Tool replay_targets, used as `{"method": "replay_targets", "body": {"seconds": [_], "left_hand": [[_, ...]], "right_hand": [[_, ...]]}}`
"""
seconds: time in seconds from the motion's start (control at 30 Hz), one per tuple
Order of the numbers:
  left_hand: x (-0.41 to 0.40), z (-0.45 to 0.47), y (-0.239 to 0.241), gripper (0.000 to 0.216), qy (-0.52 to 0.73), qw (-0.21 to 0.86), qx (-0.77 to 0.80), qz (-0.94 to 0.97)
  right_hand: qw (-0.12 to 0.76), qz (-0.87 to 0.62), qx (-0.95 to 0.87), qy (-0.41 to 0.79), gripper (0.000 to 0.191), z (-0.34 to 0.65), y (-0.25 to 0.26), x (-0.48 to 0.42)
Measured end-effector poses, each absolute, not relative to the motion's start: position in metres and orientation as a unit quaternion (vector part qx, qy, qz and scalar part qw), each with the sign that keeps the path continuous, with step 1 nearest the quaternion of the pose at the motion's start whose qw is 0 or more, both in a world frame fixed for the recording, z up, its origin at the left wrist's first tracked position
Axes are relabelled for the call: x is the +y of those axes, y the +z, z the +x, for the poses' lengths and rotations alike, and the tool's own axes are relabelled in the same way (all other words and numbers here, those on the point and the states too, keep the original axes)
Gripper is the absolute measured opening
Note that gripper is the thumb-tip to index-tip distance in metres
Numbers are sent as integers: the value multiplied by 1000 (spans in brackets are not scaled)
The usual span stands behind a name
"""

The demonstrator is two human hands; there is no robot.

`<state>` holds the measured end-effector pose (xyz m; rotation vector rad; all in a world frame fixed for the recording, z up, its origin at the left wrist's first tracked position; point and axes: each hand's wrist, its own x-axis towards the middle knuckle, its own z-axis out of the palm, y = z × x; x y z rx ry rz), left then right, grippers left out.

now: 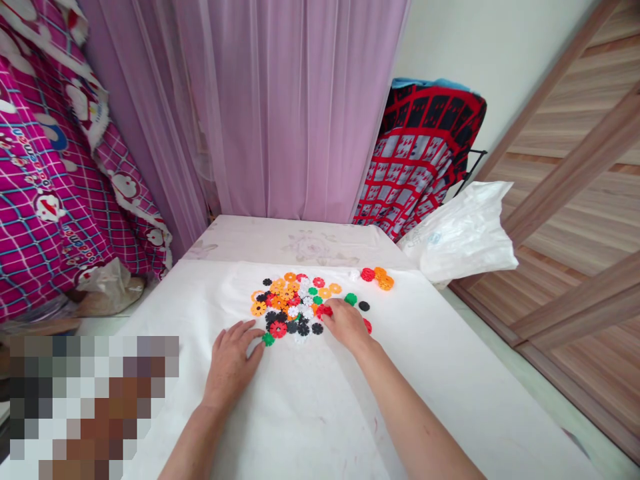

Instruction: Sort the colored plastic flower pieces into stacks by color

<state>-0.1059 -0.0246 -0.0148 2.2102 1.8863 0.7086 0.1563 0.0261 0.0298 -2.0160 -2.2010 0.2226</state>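
A loose pile of plastic snowflake discs (285,290) in orange, red, black, white and green lies on the white cloth (300,407). My right hand (347,327) is at the pile's right side, its fingertips closed on a red snowflake disc (324,311). To the left of the pile my left hand (233,357) rests palm down with fingers apart. Its thumb and fingertips are close to a green disc (269,339); whether they touch it I cannot tell. Another red disc (369,326) shows partly from behind my right hand.
Right of the pile lie a green disc (351,299) and a black disc (365,306). Farther back sits a small group of orange discs (383,279) beside red and white ones. A white plastic bag (465,233) stands at the table's right edge. A purple curtain (290,107) hangs behind.
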Motion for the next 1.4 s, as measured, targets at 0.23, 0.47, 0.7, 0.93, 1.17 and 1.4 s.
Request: {"method": "replay_targets", "body": {"seconds": [0.23,0.47,0.7,0.93,1.17,1.4], "left_hand": [[-24,-106,-14,26,237,74,631,735],[-25,-105,-13,26,242,70,631,734],[-25,-106,-14,25,248,65,626,736],[-25,-105,-14,25,250,74,626,735],[-25,-106,-14,25,236,75,629,737],[-25,-106,-15,25,242,67,625,739]], "right_hand": [[86,-692,-709,106,38,158,23,33],[64,-702,-702,103,32,164,37,19],[17,-709,-699,88,30,149,36,-1],[14,-723,-686,84,29,149,33,1],[22,-694,-715,82,29,149,35,19],[-5,-663,-741,109,27,149,39,35]]}}
